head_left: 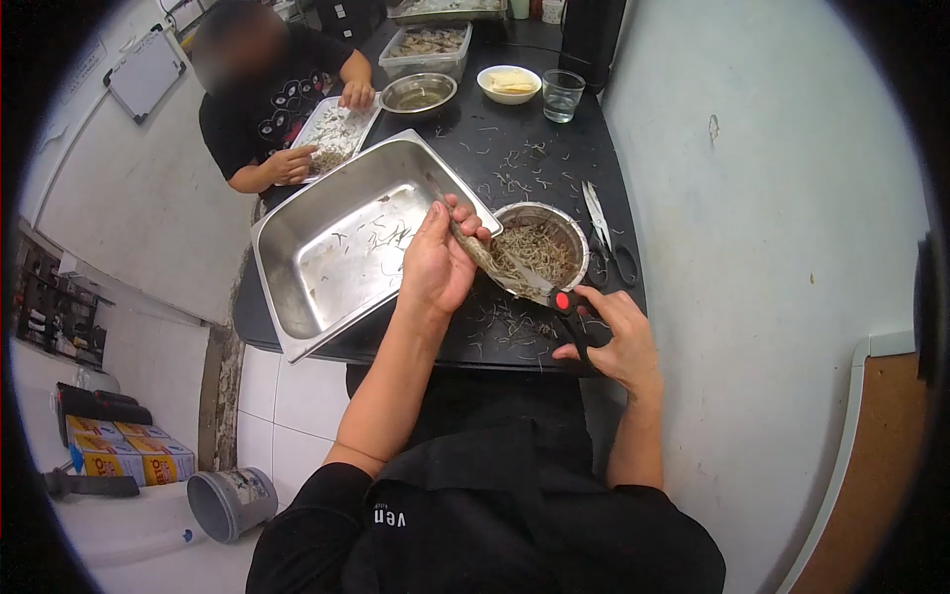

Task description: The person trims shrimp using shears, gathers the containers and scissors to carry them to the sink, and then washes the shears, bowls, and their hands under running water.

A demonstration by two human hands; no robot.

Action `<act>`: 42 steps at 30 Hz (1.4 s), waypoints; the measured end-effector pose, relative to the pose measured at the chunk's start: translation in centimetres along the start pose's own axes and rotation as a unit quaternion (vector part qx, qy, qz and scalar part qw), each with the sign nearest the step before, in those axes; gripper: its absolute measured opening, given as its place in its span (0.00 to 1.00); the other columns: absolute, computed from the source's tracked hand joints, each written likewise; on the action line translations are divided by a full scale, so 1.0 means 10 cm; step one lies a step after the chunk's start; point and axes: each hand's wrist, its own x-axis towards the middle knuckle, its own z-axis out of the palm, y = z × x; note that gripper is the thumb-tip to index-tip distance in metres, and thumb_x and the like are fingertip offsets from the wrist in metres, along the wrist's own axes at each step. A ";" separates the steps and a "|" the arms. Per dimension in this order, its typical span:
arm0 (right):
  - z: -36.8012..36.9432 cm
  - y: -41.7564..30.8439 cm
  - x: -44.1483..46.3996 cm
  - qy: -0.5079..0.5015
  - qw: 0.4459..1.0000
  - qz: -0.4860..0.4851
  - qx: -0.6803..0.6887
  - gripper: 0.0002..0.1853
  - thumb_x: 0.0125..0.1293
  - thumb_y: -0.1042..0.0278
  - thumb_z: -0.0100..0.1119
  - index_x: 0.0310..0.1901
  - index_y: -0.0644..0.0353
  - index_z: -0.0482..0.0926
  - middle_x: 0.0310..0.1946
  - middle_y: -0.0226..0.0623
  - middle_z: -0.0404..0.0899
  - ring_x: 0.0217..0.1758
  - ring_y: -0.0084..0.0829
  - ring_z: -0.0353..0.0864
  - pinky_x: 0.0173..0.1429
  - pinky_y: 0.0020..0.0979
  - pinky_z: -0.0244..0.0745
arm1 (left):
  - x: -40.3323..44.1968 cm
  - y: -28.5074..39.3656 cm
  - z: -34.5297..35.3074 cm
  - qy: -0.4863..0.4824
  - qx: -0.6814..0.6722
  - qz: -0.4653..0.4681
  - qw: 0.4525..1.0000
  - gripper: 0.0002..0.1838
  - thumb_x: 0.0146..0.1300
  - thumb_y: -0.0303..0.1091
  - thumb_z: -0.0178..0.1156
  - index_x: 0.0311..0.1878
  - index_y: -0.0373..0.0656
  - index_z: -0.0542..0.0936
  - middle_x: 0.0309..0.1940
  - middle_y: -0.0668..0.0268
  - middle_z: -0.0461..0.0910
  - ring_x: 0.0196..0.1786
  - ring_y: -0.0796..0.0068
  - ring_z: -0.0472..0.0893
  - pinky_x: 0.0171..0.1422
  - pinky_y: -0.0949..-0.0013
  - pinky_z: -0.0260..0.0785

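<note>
Near the centre of the frame, the left hand (pixel 442 259) grips a shrimp (pixel 474 248) and the right hand (pixel 623 339) grasps scissors (pixel 567 309), apparently mid-trim, calling for a careful snip.

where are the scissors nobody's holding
In the head view, the loose scissors lie near the right edge of the black table, just right of the metal bowl of small pieces and beyond the right hand.

The held scissor blades (pixel 535 281) look metal, the pan (pixel 336 203) smooth, glossy metal.
</note>
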 end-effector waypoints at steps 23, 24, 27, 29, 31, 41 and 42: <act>0.02 0.01 0.04 0.060 0.994 -0.064 -0.064 0.37 0.31 0.57 0.76 0.48 0.61 0.75 0.30 0.35 0.78 0.33 0.35 0.72 0.40 0.34 0.67 | -0.05 0.00 0.06 0.025 0.045 -0.063 0.997 0.09 0.71 0.32 0.42 0.47 0.38 0.65 0.35 0.65 0.65 0.36 0.75 0.66 0.44 0.71 0.67; 0.02 0.01 0.04 0.063 0.994 -0.069 -0.059 0.36 0.32 0.60 0.75 0.48 0.61 0.76 0.30 0.35 0.77 0.32 0.35 0.72 0.39 0.34 0.67 | -0.05 0.00 0.06 0.030 0.033 -0.070 0.997 0.09 0.71 0.32 0.42 0.47 0.38 0.65 0.35 0.65 0.65 0.36 0.75 0.66 0.45 0.71 0.67; 0.05 0.05 0.03 0.067 0.994 -0.067 -0.059 0.32 0.35 0.67 0.71 0.49 0.60 0.76 0.29 0.35 0.76 0.33 0.35 0.73 0.40 0.34 0.67 | -0.06 -0.02 0.05 0.018 0.032 -0.078 0.996 0.08 0.71 0.31 0.42 0.47 0.37 0.65 0.36 0.65 0.66 0.36 0.75 0.67 0.45 0.70 0.68; 0.05 0.06 0.03 0.068 0.994 -0.063 -0.063 0.31 0.36 0.71 0.67 0.50 0.59 0.76 0.28 0.35 0.75 0.34 0.35 0.73 0.40 0.34 0.67 | -0.07 -0.04 0.06 0.018 0.033 -0.086 0.996 0.08 0.71 0.31 0.41 0.47 0.37 0.65 0.36 0.65 0.66 0.36 0.75 0.67 0.45 0.70 0.68; 0.04 0.03 0.03 0.068 0.994 -0.065 -0.052 0.32 0.34 0.75 0.63 0.51 0.57 0.76 0.27 0.35 0.75 0.33 0.35 0.73 0.40 0.33 0.67 | -0.08 -0.04 0.07 0.020 0.033 -0.092 0.995 0.08 0.71 0.31 0.41 0.47 0.38 0.66 0.36 0.65 0.66 0.36 0.75 0.67 0.45 0.70 0.68; 0.04 0.08 -0.02 0.058 0.996 -0.045 -0.058 0.31 0.34 0.76 0.63 0.49 0.55 0.77 0.24 0.34 0.74 0.30 0.35 0.72 0.37 0.34 0.69 | -0.10 -0.02 0.12 0.028 0.061 -0.072 0.995 0.08 0.71 0.31 0.41 0.47 0.37 0.66 0.35 0.65 0.66 0.36 0.75 0.67 0.45 0.70 0.68; 0.06 0.10 -0.03 0.058 0.995 -0.039 -0.068 0.31 0.34 0.76 0.63 0.49 0.54 0.78 0.23 0.34 0.74 0.28 0.35 0.72 0.36 0.34 0.69 | -0.10 -0.02 0.13 0.038 0.078 -0.061 0.994 0.08 0.71 0.31 0.41 0.47 0.37 0.66 0.35 0.66 0.66 0.36 0.75 0.67 0.45 0.70 0.68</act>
